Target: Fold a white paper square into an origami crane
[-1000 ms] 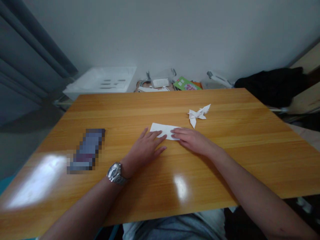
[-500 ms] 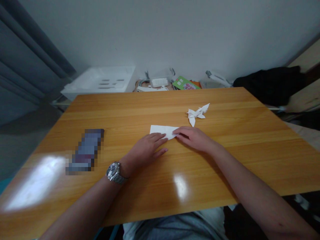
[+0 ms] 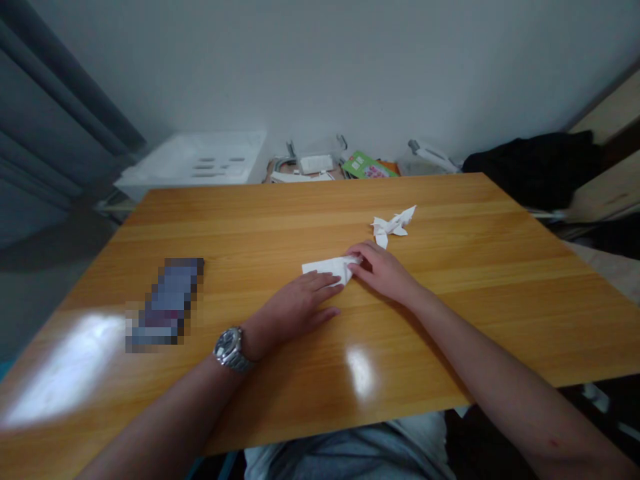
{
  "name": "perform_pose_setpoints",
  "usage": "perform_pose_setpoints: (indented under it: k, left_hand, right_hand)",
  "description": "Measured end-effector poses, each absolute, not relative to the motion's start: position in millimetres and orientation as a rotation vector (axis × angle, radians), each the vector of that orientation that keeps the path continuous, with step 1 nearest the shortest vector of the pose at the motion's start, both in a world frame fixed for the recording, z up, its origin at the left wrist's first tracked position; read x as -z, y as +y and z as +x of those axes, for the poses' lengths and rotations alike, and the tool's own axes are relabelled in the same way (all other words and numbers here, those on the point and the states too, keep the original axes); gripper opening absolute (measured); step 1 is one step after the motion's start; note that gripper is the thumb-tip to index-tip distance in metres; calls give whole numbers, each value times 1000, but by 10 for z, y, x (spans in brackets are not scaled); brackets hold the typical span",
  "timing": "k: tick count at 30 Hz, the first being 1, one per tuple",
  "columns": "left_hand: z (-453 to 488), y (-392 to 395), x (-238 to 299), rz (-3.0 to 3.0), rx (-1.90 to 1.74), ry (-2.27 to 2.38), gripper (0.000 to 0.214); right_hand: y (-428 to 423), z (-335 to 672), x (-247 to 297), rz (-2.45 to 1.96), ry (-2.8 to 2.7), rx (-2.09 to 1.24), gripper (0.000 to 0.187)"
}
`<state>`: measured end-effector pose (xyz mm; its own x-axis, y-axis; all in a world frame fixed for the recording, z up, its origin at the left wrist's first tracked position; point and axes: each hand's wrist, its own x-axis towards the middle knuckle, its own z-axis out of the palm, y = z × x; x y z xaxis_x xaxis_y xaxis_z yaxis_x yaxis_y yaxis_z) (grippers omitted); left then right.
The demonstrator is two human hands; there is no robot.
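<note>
A folded sheet of white paper point(image 3: 325, 266) lies on the wooden table in front of me. My left hand point(image 3: 303, 300), with a metal watch point(image 3: 231, 348) on its wrist, rests with fingers stretched out over the paper's near edge. At the paper's right end, my right hand point(image 3: 380, 268) pinches a corner between thumb and fingers, and that end looks lifted or folded. Just beyond my right hand sits a folded white paper figure point(image 3: 394, 224) with pointed parts.
On the left of the wooden table point(image 3: 240, 227) is a pixelated, phone-like object point(image 3: 170, 300). Behind the table stand a white tray point(image 3: 215, 157), a green booklet point(image 3: 369, 165) and assorted items. Black cloth point(image 3: 535, 170) lies at the back right.
My right hand has changed from reaching flat over the paper to pinching its right corner. The paper has turned slightly, its right end raised. My left hand stays on its near edge.
</note>
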<state>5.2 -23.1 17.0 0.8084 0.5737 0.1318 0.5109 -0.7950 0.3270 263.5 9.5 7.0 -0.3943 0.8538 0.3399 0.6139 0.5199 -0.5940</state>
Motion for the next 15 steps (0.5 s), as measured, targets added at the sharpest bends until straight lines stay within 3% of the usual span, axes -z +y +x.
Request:
perform_pose_setpoints:
  k: [15]
  left_hand:
    - [46, -244, -217, 2705, -323, 755, 49]
  right_hand:
    - [118, 2552, -16, -1281, -2161, -343, 14]
